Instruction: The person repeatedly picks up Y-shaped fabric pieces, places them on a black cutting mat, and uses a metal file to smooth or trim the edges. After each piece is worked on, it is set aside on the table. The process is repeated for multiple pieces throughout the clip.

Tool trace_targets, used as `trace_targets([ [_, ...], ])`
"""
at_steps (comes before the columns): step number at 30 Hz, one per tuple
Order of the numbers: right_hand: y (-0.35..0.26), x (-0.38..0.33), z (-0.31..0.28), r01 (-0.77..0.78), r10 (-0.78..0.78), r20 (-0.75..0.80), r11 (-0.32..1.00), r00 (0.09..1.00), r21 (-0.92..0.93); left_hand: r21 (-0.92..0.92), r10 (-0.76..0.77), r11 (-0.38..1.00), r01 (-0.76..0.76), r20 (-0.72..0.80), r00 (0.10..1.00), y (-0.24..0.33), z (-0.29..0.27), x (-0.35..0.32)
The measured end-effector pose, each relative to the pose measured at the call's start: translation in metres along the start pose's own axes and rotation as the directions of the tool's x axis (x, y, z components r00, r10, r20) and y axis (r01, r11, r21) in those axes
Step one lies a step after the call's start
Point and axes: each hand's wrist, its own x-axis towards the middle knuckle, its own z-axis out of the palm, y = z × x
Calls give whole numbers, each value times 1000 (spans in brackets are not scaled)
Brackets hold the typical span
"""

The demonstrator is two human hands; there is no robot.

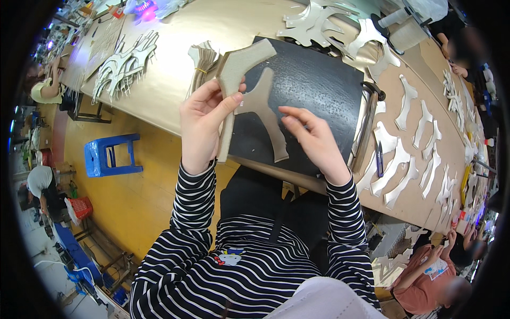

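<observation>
My left hand (pixel 208 109) is closed round a thick, pale Y-shaped stack of cut pieces (pixel 247 59). Under its thumb is pinched a single thin grey-brown Y-shaped piece (pixel 258 100), whose arms spread over the black board (pixel 324 85). My right hand (pixel 314 135) hovers by the right edge of that thin piece, index finger and thumb apart, with nothing visible in it. Whether the fingertip touches the edge I cannot tell. Behind my left hand stands a bundle of similar pieces (pixel 202 59) with a yellow band round it.
Pale cut pieces (pixel 390 154) lie in rows at right, a dark pen (pixel 379 159) among them. More pieces (pixel 311 24) are heaped behind the board, others (pixel 125 66) at far left. A blue stool (pixel 114 154) stands on the floor. Other people work at both sides.
</observation>
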Motion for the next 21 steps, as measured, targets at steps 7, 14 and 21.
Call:
trace_targets([
  [7,1,7,34,-69,73,46,995,996,-78,-140,-7,990,-1,-55,998,-7,-2,-2],
  [14,-9,28,-1,128,-106,157,983,982,-133,476,579,662,-579,166,798,6,-28,-10],
  [21,14,45,-11,223,-173,143,667,974,-711,257,600,795,-549,-467,650,21,-41,-8],
])
